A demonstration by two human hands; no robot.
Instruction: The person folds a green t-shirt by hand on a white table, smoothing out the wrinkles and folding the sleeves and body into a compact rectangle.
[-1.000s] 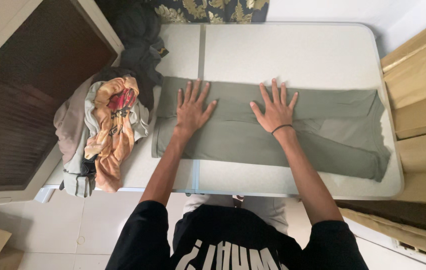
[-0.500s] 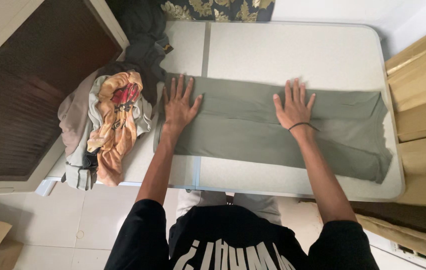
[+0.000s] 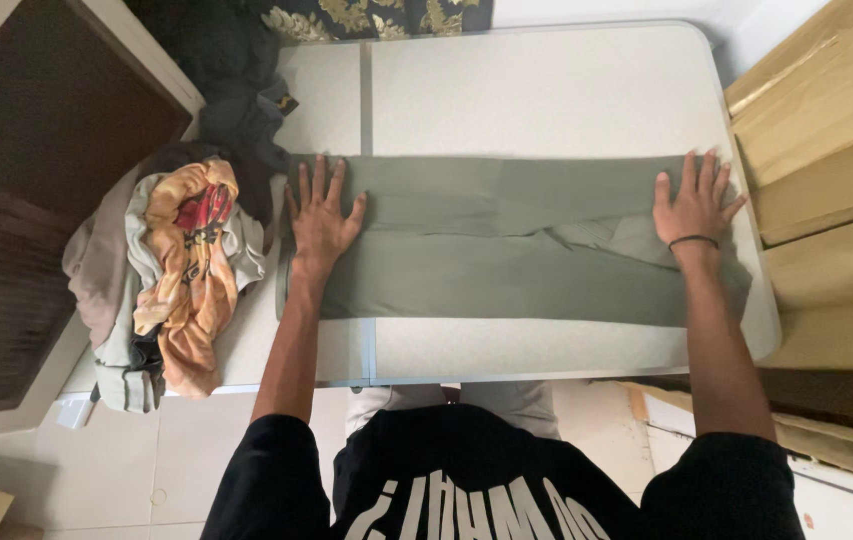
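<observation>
a white folding table [image 3: 546, 90] fills the view, set between a dark wooden cabinet [image 3: 36, 180] and stacked wooden boards [image 3: 826, 130]. an olive-green folded garment [image 3: 506, 250] lies stretched across the table. the left hand [image 3: 318, 215] rests open and flat on its left end, the right hand [image 3: 694, 205] open and flat on its right end. a heap of clothes [image 3: 176, 270] sits on the table's left edge, just beside the garment.

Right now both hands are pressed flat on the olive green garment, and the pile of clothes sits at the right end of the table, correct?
Not quite. The head view shows the pile of clothes at the left end of the table, beside the left hand. Both hands, the right hand too, do lie flat on the olive green garment.
</observation>
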